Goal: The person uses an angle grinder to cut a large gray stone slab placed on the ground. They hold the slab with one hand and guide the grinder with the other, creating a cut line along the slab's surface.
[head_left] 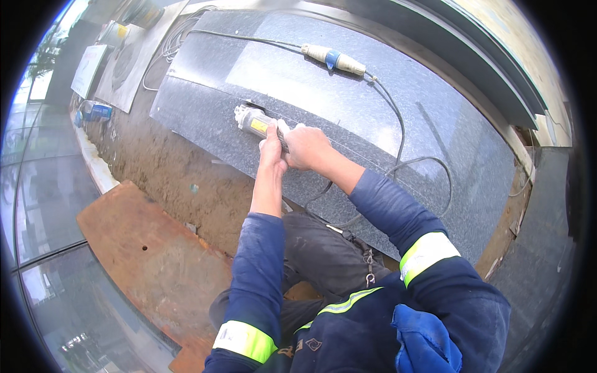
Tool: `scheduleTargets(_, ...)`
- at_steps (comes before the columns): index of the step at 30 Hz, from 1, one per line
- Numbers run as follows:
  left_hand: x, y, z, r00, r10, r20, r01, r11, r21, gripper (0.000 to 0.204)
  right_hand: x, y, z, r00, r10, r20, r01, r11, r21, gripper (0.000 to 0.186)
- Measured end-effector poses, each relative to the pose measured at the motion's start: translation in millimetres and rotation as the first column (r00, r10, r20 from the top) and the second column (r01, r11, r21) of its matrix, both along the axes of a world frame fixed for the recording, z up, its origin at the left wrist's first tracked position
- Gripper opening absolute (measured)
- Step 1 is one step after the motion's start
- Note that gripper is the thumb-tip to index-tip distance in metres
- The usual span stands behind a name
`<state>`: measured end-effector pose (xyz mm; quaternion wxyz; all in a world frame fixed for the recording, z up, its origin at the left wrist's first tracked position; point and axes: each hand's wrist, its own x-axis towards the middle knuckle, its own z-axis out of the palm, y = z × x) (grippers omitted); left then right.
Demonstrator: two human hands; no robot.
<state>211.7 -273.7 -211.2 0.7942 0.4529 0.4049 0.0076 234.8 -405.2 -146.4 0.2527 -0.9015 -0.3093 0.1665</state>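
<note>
Both my hands are closed around the body of a dusty grey angle grinder point(252, 122) with a yellow label. My left hand point(272, 149) grips it from the near left side. My right hand point(305, 146) wraps the rear part, close beside the left. The grinder's head points to the far left, and its dark disc touches or hovers just over a grey granite slab point(205, 115), along a thin straight line; I cannot tell which. A dark cord point(398, 124) runs over the stone and loops near my right forearm.
A white and blue plug connector point(334, 59) lies on the slab's far part. Coiled cable point(171, 46) sits at the far left. A rusty metal plate point(149, 261) lies at the near left, beside sandy ground point(149, 149). A blue package point(96, 112) and a bucket point(114, 34) stand farther off.
</note>
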Motion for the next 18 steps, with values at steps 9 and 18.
scheduleTargets(9, -2, -1, -4, 1.000, 0.012, -0.006, -0.012, 1.000, -0.011, 0.049, -2, -2, 3, 1.000, 0.011, -0.003, -0.011, 1.000, -0.014, 0.060)
scheduleTargets(18, 19, 17, 1, 0.999, 0.023, -0.024, -0.022, 0.999, 0.026, 0.050, 19, 19, -10, 0.999, 0.031, -0.018, -0.031, 0.999, -0.005, 0.066)
